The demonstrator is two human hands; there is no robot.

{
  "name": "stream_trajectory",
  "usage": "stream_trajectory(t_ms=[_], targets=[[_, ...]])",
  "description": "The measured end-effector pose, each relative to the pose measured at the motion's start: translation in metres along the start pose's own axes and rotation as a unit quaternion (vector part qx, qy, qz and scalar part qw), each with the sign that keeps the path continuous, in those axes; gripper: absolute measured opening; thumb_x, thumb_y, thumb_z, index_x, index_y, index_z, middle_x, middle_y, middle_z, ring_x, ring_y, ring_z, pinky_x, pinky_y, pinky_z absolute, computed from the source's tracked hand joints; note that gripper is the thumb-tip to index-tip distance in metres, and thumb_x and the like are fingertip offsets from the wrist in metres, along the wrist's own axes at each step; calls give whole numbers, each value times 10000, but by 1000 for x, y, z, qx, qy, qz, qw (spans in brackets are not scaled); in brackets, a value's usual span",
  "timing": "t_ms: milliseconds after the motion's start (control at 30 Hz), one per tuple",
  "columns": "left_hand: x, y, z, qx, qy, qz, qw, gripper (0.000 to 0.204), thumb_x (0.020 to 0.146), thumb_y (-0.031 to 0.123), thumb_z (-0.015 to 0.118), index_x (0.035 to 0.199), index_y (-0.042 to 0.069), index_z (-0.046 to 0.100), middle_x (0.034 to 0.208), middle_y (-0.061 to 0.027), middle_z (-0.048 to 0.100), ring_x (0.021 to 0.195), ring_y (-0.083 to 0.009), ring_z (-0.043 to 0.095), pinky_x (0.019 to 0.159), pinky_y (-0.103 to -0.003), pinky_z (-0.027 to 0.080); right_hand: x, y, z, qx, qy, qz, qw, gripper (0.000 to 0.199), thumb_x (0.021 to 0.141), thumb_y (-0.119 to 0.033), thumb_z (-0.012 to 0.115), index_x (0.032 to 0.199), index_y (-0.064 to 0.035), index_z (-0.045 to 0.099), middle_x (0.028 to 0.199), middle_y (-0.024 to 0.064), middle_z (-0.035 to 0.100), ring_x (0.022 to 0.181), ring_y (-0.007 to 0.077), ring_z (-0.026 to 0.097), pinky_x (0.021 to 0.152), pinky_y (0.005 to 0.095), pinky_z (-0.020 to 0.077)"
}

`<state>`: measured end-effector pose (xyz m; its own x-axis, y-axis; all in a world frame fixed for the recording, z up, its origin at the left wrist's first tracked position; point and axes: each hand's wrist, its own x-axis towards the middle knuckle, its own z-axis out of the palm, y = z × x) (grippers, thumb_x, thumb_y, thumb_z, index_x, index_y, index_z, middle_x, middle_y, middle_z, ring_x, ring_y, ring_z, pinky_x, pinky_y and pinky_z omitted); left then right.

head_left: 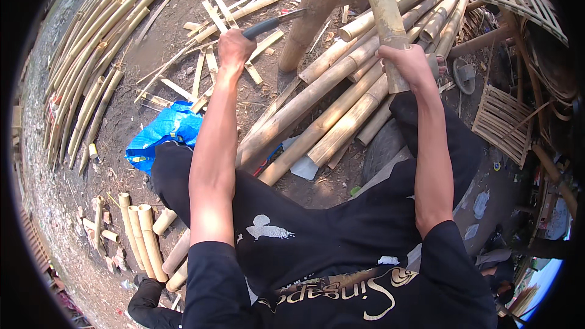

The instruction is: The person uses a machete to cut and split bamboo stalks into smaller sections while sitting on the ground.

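Head view shows the person's right hand [409,64] closed round an upright bamboo pole [382,18] in the upper middle of the frame, fingers wrapped near its lower end so that it stands almost vertical above the black-clad knee. Left of it, the left hand [234,45] is clenched on the dark handle of a long knife [271,23], whose blade runs up and right toward a thick bamboo stump [314,9] standing just beside the held pole; where the tip ends is hard to tell. Judging from this, the step in hand looks like trimming or splitting the pole, with the blade raised and not yet against it. A next move would call for a steady grip on the pole, the blade brought to its surface above the gripping fingers, and the stroke kept away from the right wrist. Outward from the hands, a stack of long bamboo culms [329,100] lies slanting across the centre, thin split strips [213,18] scatter over the dirt at upper left, a blue plastic bag [163,131] sits at left, short cut sections [143,237] lie at lower left, and woven bamboo panels [503,119] fill the right side.
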<state>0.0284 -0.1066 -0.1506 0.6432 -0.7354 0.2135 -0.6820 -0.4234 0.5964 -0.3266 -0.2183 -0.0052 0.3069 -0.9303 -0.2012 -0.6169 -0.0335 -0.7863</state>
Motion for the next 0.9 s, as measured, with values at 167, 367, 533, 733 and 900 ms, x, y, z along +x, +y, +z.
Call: stream_trajectory(t_ms=[167, 367, 533, 733, 900], targets=[[-14, -7, -3, 75, 37, -8, 996, 321, 812, 343, 722, 857, 32, 790, 708, -243, 698, 676, -334, 743, 691, -411, 601, -21, -66, -24, 68, 178, -131, 973, 307, 752, -248, 769, 862, 37, 739, 792, 54, 711, 703, 115, 647, 673, 282, 512], [0, 16, -45, 168, -178, -41, 969, 543, 779, 499, 759, 916, -27, 765, 886, -243, 736, 853, -350, 739, 815, -420, 570, 26, 29, 61, -105, 55, 27, 993, 481, 680, -318, 795, 952, 75, 736, 907, 149, 745, 850, 210, 712, 785, 340, 550], [8, -14, -46, 117, -191, -40, 974, 561, 799, 471, 776, 910, -77, 731, 873, -287, 715, 856, -363, 730, 763, -428, 573, 21, 49, 95, -47, -48, 108, 992, 470, 671, -304, 789, 893, 103, 715, 850, 164, 717, 754, 214, 703, 694, 346, 560], [3, -19, -36, 46, -187, -45, 980, 494, 786, 416, 802, 951, -47, 753, 865, -264, 727, 852, -329, 749, 802, -401, 603, 15, -34, 22, 55, -46, 19, 997, 354, 746, -271, 763, 918, 34, 716, 762, 72, 674, 655, 132, 632, 580, 289, 494], [-1, -34, -30, 59, -157, -6, 986, 537, 785, 486, 796, 928, -31, 759, 790, -236, 717, 776, -328, 733, 762, -413, 581, 19, -61, 31, 89, 169, -139, 972, 340, 743, -275, 775, 887, 29, 726, 822, 103, 721, 686, 145, 680, 666, 305, 531]])
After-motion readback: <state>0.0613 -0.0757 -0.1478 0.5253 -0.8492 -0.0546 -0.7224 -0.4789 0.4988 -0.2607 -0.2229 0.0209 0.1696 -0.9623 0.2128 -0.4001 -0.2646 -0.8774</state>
